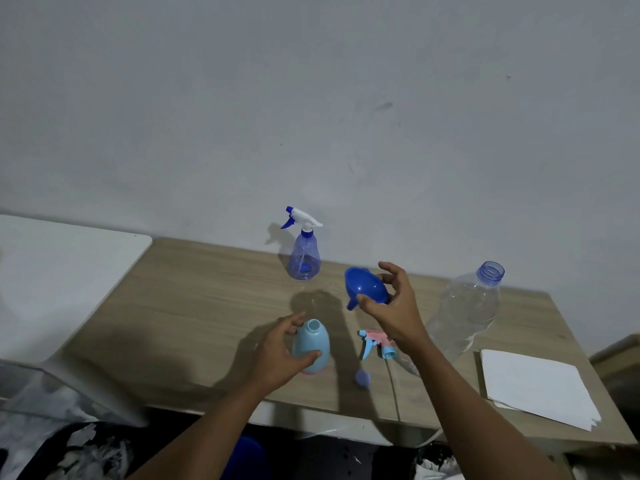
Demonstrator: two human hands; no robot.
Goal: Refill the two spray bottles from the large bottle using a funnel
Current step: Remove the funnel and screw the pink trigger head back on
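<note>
My left hand (280,355) wraps around a light-blue spray bottle (311,344) that stands upright near the table's front with its neck uncapped. Its pink-and-blue trigger head (375,342) lies on the table just to the right. My right hand (391,303) holds a dark-blue funnel (365,289) in the air, above and right of that bottle's mouth, tilted sideways. A clear blue spray bottle (304,252) with a white-and-blue trigger stands at the back by the wall. The large clear bottle (467,306) stands uncapped on the right.
A small blue cap (362,377) lies near the front edge of the wooden table (207,299). A stack of white paper sheets (536,386) sits at the right front. A white lidded clear bin (55,292) stands to the left.
</note>
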